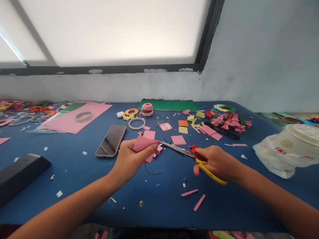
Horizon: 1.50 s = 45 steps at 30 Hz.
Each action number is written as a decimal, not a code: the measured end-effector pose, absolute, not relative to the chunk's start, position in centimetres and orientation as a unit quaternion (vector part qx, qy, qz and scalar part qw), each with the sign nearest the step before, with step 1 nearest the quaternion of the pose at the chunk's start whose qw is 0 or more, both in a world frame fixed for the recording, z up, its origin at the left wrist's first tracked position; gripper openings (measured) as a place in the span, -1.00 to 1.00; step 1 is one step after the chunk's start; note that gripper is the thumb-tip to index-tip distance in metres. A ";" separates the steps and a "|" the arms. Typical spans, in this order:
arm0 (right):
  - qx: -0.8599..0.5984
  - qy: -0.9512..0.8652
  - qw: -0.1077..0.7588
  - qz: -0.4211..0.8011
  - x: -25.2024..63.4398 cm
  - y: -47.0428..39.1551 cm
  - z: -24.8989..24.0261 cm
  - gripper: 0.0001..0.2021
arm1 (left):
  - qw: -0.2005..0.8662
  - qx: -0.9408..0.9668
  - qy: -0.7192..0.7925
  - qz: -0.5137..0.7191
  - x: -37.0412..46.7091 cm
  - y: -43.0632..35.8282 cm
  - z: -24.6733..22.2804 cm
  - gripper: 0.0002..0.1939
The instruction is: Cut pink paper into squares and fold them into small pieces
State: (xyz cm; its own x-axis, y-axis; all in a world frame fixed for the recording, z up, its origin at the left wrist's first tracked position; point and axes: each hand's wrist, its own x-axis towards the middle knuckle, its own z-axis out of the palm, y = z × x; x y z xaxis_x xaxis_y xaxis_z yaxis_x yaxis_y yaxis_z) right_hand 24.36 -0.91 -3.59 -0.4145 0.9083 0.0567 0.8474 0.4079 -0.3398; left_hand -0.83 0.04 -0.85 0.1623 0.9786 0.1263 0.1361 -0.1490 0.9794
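Observation:
My left hand pinches a folded piece of pink paper between thumb and fingers, its point facing right. In my right hand is a pair of scissors with one red and one yellow handle loop. The blade tips reach the paper's pointed end, by my left thumb; whether they touch it I cannot tell. Below and behind the left fingers lie more pink paper pieces, partly hidden. A pink paper square rests on the table just beyond the blades.
A phone lies left of my left hand. Tape rolls, pink sheets and a stacked pink paper ring are farther back. Paper flowers, a black marker and a bagged white cup stand right. Scraps dot the blue table.

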 end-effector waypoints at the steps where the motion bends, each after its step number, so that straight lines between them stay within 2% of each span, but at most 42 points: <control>1: -0.528 -0.831 0.117 0.129 24.4 -0.9 -3.6 -0.59 | 0.461 0.607 0.460 0.454 -0.8 0.0 -0.9 -0.80; 21: -0.521 -0.837 0.136 0.097 24.4 -0.9 -4.1 -0.51 | 0.466 0.611 0.450 0.455 -1.0 0.1 -0.6 -0.85; 33: -0.509 -0.830 0.112 0.199 24.2 -1.0 -3.7 -0.72 | 0.476 0.599 0.454 0.456 -0.9 0.1 -0.7 -0.84; 37: -0.505 -0.817 0.139 0.240 24.6 -0.8 -3.9 -0.70 | 0.491 0.588 0.448 0.461 -1.0 0.2 -0.7 -0.83; 39: -0.520 -0.812 0.151 0.218 24.8 -0.7 -3.9 -0.67 | 0.493 0.587 0.450 0.458 -1.1 0.2 -0.7 -0.82; 42: -0.540 -0.812 0.142 0.170 24.9 -0.5 -3.8 -0.64 | 0.485 0.611 0.456 0.428 -1.0 0.1 -0.6 -0.78; 45: -0.552 -0.814 0.111 0.139 25.0 -0.2 -3.8 -0.66 | 0.460 0.702 0.445 0.313 -1.0 0.3 -0.3 -0.77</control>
State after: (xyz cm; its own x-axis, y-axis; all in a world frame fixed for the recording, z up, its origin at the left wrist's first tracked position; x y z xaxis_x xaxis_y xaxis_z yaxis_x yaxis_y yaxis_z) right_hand 25.00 -0.20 -3.82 -0.3650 0.9306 0.0267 0.8688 0.3508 -0.3494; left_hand -1.02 0.28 -0.34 0.4091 0.9120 0.0298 0.3366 -0.1812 0.9240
